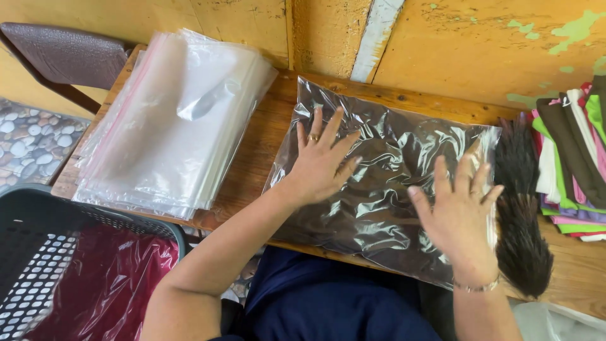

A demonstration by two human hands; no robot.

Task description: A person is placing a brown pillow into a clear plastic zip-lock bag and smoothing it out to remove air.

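Left hand and right hand, fingers spread flat, grasping nothing, press bagged dark garment at desk's near edge.

Wooden table – clear bag stack, bagged dark cloth, dark brush, folded cloths w/ mixed colours

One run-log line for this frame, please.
left hand: flat on bagged dark cloth | right hand: flat on it | table | empty bags left | brush right

Your hands lay on the bagged garment on the bench; empty bags sat left of it, brush and folded clothes right, basket front-left.
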